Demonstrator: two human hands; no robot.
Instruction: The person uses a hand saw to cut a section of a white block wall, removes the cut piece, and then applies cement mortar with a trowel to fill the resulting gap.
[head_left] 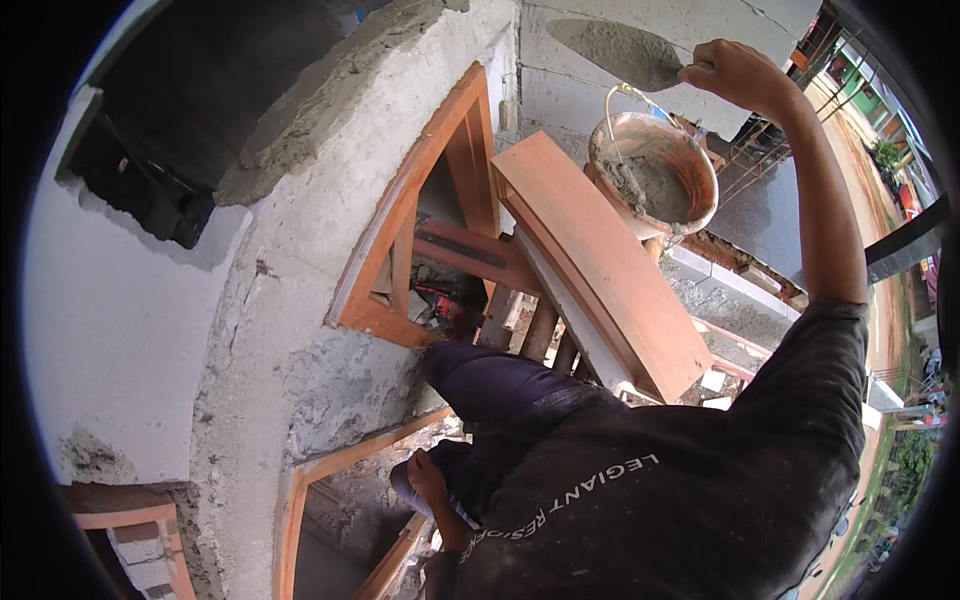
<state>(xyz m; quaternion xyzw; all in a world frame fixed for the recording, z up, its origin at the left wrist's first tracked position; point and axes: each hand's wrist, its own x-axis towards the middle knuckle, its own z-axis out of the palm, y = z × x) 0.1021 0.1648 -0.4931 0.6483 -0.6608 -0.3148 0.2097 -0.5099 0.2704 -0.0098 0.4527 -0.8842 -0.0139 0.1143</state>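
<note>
High on the right, my right hand (735, 75) grips the handle of a trowel (615, 52). The trowel's long, pointed blade carries grey mortar and stretches left in front of a block wall. Just under it stands a bucket (606, 160) with a wire handle, its rim crusted and wet grey mortar (665, 188) inside. Low down, my left hand (428, 478) is beside my leg, close to a wooden frame. Its fingers are small and shaded; whether they hold anything does not show.
A broad wooden board (600, 260) slants below the bucket. To the left rises a rough concrete column (300, 220) with an orange-brown wooden frame (400, 230) set against it. Another wooden frame (293, 520) stands lower down. A dirt road (885, 300) runs along the far right.
</note>
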